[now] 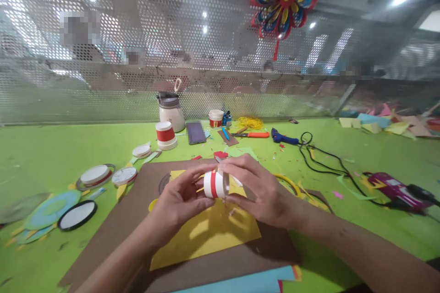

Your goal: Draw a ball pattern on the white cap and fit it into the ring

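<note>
A small white cup (208, 186) with a red band lies on its side in the air between my hands. My left hand (177, 197) is closed round its left end, thumb below and fingers above and behind. At its right end, the fingertips and thumb of my right hand (257, 187) close on the rim. A narrow white piece shows by the right fingers, too small to name. Beneath the hands is a yellow sheet (206, 247), which rests on brown cardboard (117, 233).
A glue gun (283, 137) trails a black cord rightward to a purple box (395, 190). Behind the cardboard are an orange-handled knife (257, 135), a phone (195, 132), a red-banded cup (166, 135) and a white jug (172, 114). Round paper pieces (94, 175) lie left. A perforated screen (213, 78) stands behind.
</note>
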`<state>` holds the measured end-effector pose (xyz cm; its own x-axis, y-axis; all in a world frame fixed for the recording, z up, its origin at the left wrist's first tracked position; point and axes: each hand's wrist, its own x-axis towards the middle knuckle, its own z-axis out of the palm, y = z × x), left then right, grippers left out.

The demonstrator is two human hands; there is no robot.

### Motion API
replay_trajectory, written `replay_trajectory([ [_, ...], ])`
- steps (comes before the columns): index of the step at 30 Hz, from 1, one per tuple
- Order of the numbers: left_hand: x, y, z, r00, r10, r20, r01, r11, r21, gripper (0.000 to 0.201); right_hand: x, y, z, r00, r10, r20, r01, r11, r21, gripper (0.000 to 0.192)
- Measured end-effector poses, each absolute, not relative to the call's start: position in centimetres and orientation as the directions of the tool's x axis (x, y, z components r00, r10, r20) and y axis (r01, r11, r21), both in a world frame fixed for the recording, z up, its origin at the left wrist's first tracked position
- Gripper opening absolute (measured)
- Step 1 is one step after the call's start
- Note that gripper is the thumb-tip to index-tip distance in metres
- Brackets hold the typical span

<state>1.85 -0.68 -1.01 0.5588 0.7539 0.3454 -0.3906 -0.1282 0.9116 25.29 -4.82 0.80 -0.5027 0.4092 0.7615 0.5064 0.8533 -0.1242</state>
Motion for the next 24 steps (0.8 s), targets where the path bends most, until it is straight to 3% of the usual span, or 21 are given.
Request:
replay_trajectory([
  [7, 1.4, -1.4, -0.4, 0.525, 0.807, 0.272, -0.339, -0.095, 0.936, 0.032, 24.6, -5.0, 0.2, -0.455, 0.302, 0.838, 0.496, 0.867, -0.043, 0.046],
  [12, 1.4, -1.5, -0.4, 0.529, 0.807, 0.262, -0.324, -0.093, 0.941, 0.050, 24.4, -5.1, 0.4, -0.482, 0.241, 0.843, 0.495, 0.868, 0.034, 0.038],
  [24, 1.1, -1.3, -1.2, 0.561, 0.772, 0.299, -0.429, -0.038, 0.902, 0.046, 24.2, -5.3, 0.1, -0.487, 0.074, 0.870, 0.555, 0.795, 0.243, 0.026],
])
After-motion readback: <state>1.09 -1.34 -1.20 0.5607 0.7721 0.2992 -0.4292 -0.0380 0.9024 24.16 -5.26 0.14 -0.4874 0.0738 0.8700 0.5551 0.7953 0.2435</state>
